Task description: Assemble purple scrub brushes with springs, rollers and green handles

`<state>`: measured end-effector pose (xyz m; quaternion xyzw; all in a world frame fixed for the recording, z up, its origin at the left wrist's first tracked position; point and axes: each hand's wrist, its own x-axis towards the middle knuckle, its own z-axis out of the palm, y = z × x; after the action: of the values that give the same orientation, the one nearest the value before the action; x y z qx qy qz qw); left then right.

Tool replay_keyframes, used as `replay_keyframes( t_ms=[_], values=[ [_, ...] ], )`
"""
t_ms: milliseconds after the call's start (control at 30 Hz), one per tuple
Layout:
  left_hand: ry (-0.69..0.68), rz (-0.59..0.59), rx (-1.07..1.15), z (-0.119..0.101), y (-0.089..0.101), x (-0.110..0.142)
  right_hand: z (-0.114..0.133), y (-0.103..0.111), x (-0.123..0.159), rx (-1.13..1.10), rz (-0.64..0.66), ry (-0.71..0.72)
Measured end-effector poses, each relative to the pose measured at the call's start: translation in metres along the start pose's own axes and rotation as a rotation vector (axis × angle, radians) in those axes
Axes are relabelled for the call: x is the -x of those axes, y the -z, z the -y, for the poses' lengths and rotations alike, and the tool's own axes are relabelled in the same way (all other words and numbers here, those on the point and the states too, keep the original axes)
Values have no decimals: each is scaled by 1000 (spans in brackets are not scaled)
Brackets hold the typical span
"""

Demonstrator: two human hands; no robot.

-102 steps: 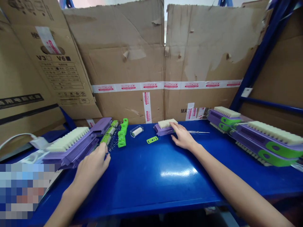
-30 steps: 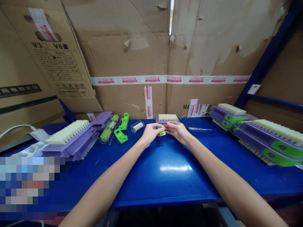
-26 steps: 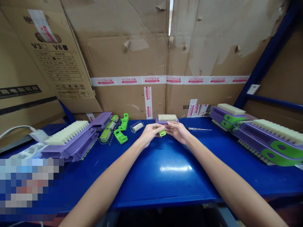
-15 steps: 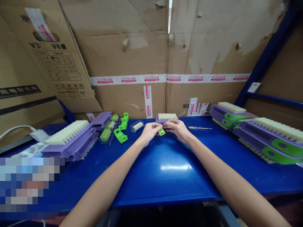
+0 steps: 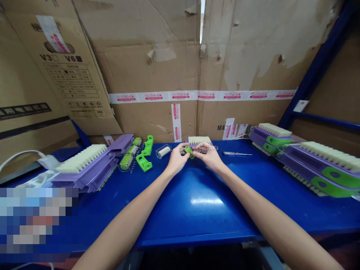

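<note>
My left hand (image 5: 177, 159) grips a small green plastic plate (image 5: 188, 150), which is turned up on edge between thumb and fingers. Against its right side, my right hand (image 5: 210, 156) pinches a thin metal coil spring (image 5: 214, 147). The spring's loose coils trail to the right over my fingers, while its near end is hidden by the fingertips. Just behind both hands lies a purple brush-like block (image 5: 199, 140) with cream bristles, partly covered by my right hand. A clear case with a white piece (image 5: 163, 151) sits to the left of my hands.
Green brackets (image 5: 144, 162), more coil springs (image 5: 135, 159) and green-ended pieces in clear cases (image 5: 127, 159) lie at left. Purple bristled units (image 5: 81, 163) stand beyond them, with others (image 5: 317, 165) stacked at right. A screwdriver (image 5: 236, 153) rests right of my hands. Cardboard (image 5: 152, 75) walls the back.
From lying on the table, the green plate came into my left hand, and my right hand left the bristled block and took a spring. Lately the plate tipped upright and the spring swung lower.
</note>
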<state>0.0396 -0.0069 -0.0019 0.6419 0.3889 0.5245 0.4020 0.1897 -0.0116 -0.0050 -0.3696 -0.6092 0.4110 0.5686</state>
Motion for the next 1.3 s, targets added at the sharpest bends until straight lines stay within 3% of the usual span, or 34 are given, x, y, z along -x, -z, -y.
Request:
replay_keyframes(
  t_ms=[267,433,600,933,1100,1300],
  values=[
    [-2,38,-28,-1,4,-3,0,2,2,242,-22,96],
    [67,127,10,-3,6,-1,2,5,2,226,34,96],
    [84,166,64,-2,6,-2,-1,1,1,111,-48,39],
    [-16,68,-55,-11,5,-1,-3,-2,1,176,-101,46],
    [-17,103,-66,-13,7,-2,-1,-5,4,263,-112,59],
    [-88,124,-141,-3,5,-1,6,-9,6,164,-137,-30]
  ],
)
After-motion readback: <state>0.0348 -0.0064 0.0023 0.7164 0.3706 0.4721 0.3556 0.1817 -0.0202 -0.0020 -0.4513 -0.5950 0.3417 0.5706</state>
